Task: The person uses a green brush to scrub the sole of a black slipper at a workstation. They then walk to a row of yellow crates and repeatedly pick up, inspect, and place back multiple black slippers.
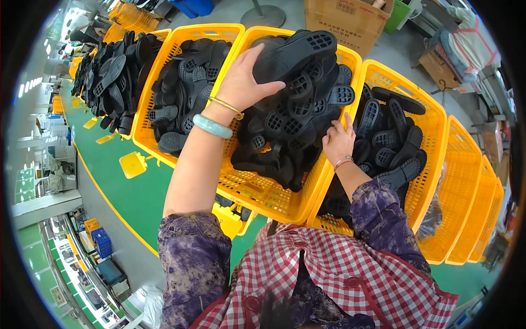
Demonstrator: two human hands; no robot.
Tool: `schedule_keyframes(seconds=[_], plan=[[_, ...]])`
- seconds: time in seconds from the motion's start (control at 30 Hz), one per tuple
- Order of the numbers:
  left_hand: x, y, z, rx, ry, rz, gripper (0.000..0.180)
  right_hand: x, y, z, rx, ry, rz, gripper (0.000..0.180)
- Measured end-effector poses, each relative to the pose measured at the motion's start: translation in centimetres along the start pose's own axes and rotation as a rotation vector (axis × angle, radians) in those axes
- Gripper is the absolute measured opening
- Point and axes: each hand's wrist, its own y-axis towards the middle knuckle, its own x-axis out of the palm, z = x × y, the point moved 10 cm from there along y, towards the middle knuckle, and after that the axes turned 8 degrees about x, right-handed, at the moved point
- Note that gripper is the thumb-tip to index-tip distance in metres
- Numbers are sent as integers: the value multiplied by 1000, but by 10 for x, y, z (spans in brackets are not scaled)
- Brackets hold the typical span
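A yellow plastic crate (257,196) full of black shoe soles stands in front of me. My left hand (244,82) reaches over its far left part and grips a large black shoe sole (301,53), thumb spread along the near side. That sole lies on top of the heap, its gridded underside partly turned up. At the crate's right rim rests my right hand (338,141), fingers stretched out and apart, with nothing visible in it. Beneath both hands several black soles (285,123) are piled in different directions, many showing grid-patterned bottoms.
More yellow crates of black soles stand on the left (143,118) and right (433,164). Stacked yellow crates (460,203) follow farther right. A cardboard box (346,24) and a round stand base (263,16) are behind. Yellow cart parts (133,164) show over the green floor (118,189).
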Motion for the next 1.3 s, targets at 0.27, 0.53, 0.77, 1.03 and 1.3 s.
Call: schedule_keyframes(seconds=[0.27, 0.53, 0.77, 1.03, 1.3], plan=[[-23, -53, -78, -391, -716, 493, 50, 5, 0, -1, -32, -13, 43, 15], [274, -286, -208, -878, -101, -329, 38, 9, 0, -6, -42, -23, 11, 13], [318, -286, -127, -1161, -404, -520, 63, 9, -1, 3, -29, -55, 37, 12], [208, -259, -24, -148, -56, -599, 54, 6, -1, -3, -42, -29, 36, 13], [44, -237, 56, 309, 149, -464, 54, 1, -3, -2, -42, 2, 74, 15]])
